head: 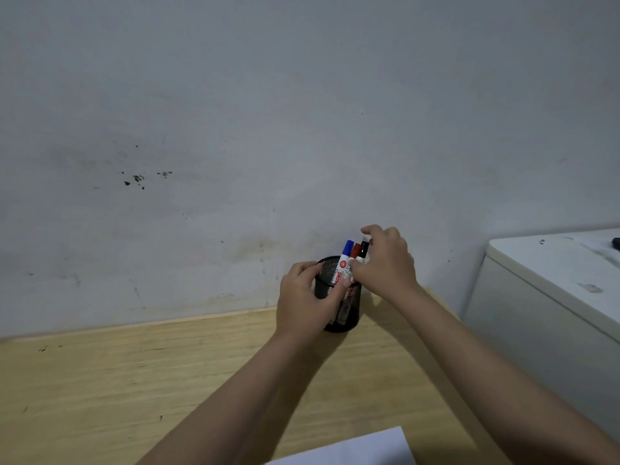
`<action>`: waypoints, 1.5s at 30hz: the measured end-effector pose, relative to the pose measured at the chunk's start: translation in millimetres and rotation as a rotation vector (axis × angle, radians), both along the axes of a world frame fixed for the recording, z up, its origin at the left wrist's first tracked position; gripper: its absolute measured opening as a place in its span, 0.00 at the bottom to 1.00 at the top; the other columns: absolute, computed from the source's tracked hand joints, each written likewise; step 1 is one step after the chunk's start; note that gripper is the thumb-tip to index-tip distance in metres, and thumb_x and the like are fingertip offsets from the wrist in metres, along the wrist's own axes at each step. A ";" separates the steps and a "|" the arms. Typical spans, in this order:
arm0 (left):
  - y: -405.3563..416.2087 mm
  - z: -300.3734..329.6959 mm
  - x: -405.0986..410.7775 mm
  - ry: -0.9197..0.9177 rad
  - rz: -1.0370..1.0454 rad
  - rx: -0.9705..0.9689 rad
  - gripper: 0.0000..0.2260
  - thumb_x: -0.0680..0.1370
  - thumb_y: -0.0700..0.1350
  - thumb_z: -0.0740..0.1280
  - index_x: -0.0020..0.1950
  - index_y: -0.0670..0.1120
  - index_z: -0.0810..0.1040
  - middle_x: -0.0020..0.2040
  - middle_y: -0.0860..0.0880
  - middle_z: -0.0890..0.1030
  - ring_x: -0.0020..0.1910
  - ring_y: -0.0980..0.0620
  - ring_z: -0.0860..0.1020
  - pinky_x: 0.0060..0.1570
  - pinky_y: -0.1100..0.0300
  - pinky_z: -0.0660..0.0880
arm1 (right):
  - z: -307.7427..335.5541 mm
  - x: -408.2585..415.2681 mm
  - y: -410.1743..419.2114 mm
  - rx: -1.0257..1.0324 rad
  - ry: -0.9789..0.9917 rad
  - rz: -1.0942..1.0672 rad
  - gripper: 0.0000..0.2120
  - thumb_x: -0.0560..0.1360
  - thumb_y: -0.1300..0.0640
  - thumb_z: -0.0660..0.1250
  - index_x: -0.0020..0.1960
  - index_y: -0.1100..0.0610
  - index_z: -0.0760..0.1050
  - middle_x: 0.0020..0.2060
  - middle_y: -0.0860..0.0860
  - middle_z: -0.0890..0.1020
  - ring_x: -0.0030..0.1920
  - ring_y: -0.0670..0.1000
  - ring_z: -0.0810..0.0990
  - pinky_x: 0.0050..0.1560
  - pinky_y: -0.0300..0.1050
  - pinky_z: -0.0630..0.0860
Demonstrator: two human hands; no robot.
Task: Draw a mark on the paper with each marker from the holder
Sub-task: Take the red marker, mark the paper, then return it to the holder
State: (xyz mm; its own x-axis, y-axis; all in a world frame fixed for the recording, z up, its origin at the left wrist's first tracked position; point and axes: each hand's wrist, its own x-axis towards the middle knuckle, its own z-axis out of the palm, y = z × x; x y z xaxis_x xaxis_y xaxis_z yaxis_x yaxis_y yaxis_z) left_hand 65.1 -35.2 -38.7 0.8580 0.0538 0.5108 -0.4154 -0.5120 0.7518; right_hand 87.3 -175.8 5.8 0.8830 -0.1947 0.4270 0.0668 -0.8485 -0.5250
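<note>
left hand (pixel 303 297) is gripping the holder (pixel 339 293) at 12 o'clock on the worktop (pixel 134 380); right hand (pixel 385 260) is pinching the black marker (pixel 363 251).

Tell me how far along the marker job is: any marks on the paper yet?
Nothing looks done: the visible corner of the paper is blank. In hand: the left hand steadies the mesh holder while the right hand reaches in at the black-capped marker. The blue and red ones stand in the holder. All three marks are left.
</note>
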 end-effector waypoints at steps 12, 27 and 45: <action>2.6 -2.0 -2.9 0.016 -0.009 0.079 0.28 0.70 0.59 0.69 0.66 0.47 0.71 0.64 0.51 0.73 0.64 0.50 0.70 0.60 0.59 0.70 | 18.6 -5.1 15.6 -0.152 -0.098 0.020 0.11 0.68 0.49 0.70 0.48 0.50 0.77 0.50 0.51 0.76 0.55 0.56 0.71 0.53 0.50 0.65; 29.2 63.5 -150.3 0.298 -0.314 -0.882 0.03 0.75 0.41 0.67 0.47 0.45 0.79 0.42 0.48 0.84 0.42 0.52 0.83 0.46 0.59 0.78 | 10.4 -192.3 41.3 0.267 -0.545 0.448 0.08 0.65 0.69 0.73 0.36 0.58 0.76 0.37 0.51 0.78 0.38 0.48 0.79 0.35 0.42 0.76; 87.2 36.6 -282.2 0.171 -0.220 -0.428 0.10 0.69 0.40 0.74 0.46 0.49 0.79 0.45 0.49 0.84 0.41 0.55 0.82 0.40 0.60 0.77 | 5.5 -294.0 100.2 1.075 -0.064 0.321 0.10 0.74 0.57 0.69 0.36 0.62 0.77 0.19 0.46 0.72 0.21 0.45 0.67 0.25 0.37 0.68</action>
State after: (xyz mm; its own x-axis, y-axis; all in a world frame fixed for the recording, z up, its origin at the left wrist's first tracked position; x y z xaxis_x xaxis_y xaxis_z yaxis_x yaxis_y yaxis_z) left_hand -217.1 52.0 -2.1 0.9418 0.0361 0.3341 -0.3318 -0.0571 0.9416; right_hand -206.7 -75.6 11.3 0.9408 -0.2571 0.2209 0.2542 0.1040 -0.9616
